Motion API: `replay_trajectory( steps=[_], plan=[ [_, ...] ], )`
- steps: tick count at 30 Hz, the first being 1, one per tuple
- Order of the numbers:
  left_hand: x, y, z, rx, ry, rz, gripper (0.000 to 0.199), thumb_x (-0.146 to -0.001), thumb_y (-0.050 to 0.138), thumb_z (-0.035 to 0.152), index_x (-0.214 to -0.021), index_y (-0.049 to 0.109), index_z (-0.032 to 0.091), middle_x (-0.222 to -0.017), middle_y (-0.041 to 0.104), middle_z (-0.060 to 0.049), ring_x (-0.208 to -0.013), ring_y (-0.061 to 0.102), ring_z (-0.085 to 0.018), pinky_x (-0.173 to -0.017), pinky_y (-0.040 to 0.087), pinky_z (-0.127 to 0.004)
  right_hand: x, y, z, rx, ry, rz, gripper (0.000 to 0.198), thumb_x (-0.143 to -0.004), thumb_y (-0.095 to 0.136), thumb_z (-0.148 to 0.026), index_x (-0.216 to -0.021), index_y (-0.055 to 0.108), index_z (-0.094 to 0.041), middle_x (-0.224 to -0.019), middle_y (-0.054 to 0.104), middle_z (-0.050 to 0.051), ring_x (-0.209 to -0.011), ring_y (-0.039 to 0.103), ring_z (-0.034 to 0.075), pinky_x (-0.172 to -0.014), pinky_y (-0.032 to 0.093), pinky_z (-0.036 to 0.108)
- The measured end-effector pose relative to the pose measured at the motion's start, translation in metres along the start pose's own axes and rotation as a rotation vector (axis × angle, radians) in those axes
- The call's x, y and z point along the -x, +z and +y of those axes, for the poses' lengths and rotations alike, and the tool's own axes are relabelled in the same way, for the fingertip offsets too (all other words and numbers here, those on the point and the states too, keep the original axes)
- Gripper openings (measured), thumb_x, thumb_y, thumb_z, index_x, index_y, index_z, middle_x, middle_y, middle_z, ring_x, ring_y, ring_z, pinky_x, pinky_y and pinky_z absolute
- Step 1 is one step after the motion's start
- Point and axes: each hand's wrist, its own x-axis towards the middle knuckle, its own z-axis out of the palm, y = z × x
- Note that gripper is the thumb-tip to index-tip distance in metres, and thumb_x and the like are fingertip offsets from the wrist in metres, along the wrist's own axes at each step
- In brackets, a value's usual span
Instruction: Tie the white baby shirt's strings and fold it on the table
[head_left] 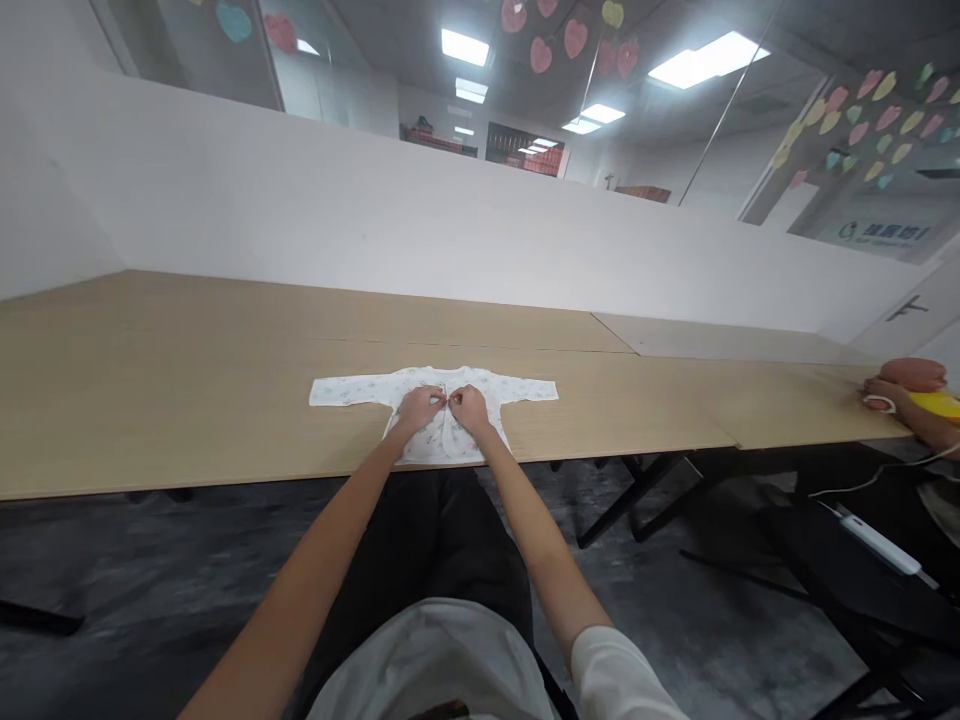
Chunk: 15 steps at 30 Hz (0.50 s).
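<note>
A small white baby shirt (431, 440) with a faint print lies spread on the wooden table, its sleeves stretched out to both sides. Its front opening runs down the middle. My left hand (421, 405) pinches the cloth at the left edge of that opening, near the chest. Close beside it, my right hand (469, 405) pinches the right edge. The fingertips of both hands nearly meet at the center line. Whatever fastener may sit between them is too small to make out. The shirt's lower hem rests by the table's front edge.
The light wood table (187, 400) runs along a white wall (360, 230) below glass panes. At the far right another person's hand (881, 395) rests on the table beside a doll-like figure (911, 375) in yellow. A black chair (840, 570) bearing a white power strip (881, 543) stands at right.
</note>
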Motion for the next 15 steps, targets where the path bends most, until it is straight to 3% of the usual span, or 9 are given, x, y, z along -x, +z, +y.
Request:
replay_trajectory(
  steps=[15],
  plan=[
    [0.0015, -0.0023, -0.0002, -0.039, 0.088, -0.007, 0.028, -0.084, 0.046, 0.033, -0.091, 0.071, 0.021, -0.107, 0.069, -0.007, -0.105, 0.058, -0.024, -0.098, 0.040, -0.038, 0.0001, -0.0044, 0.0011, -0.191, 0.116, 0.027, 0.017, -0.075, 0.057, -0.012, -0.075, 0.073, -0.017, -0.078, 0.074, 0.005, -0.075, 0.067, 0.017, -0.073, 0.048, 0.022]
  ],
)
